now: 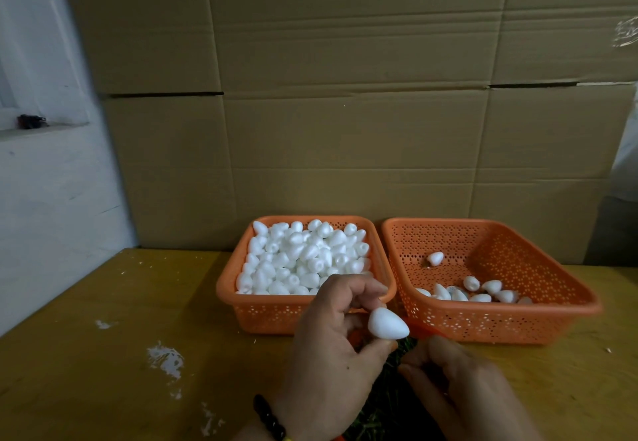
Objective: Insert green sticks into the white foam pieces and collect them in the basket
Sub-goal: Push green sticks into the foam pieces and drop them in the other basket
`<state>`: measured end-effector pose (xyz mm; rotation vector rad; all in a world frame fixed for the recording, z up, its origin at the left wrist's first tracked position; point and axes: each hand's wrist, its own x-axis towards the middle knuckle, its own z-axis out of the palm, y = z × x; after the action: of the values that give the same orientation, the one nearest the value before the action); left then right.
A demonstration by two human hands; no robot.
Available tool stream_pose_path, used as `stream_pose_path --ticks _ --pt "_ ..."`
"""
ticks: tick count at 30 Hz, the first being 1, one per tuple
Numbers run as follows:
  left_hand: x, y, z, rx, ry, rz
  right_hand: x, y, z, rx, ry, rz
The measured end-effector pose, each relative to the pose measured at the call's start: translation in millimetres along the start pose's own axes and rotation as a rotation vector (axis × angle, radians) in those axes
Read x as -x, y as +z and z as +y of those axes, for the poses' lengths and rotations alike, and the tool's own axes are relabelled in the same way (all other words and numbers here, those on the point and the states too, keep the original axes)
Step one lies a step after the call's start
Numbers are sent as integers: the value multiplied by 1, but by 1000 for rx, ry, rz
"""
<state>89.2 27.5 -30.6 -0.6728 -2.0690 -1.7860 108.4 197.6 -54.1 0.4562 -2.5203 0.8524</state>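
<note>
My left hand (328, 347) pinches a white egg-shaped foam piece (387, 324) between thumb and fingers, in front of the two baskets. My right hand (459, 382) is low beside it, fingers curled over a dark pile of green sticks (386, 406); whether it grips a stick I cannot tell. The left orange basket (276, 313) is heaped with white foam pieces (303, 257). The right orange basket (500, 323) holds several foam pieces (469, 294) along its near side and one (435, 258) further back.
Both baskets stand on a yellow wooden table (103, 354) with white paint spots on its left part. A wall of cardboard boxes (345, 130) rises right behind the baskets. A white wall with a ledge is at the left.
</note>
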Motion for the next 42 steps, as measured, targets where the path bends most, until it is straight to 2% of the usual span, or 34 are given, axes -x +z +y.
stream_pose_path --ticks 7,18,27,34,42 --pt "-1 -3 0 -58 44 -33 0 0 -2 32 -12 6" --pt "-3 -4 1 167 -89 -18 1 -1 -2 9 6 5" --pt "-2 -1 2 221 -212 39 1 -4 -6 0 27 -18" --pt "-4 0 3 559 -399 87 0 -6 -7 -10 6 23" --pt "-7 -6 7 878 -538 15 0 -6 -9 -42 18 58"
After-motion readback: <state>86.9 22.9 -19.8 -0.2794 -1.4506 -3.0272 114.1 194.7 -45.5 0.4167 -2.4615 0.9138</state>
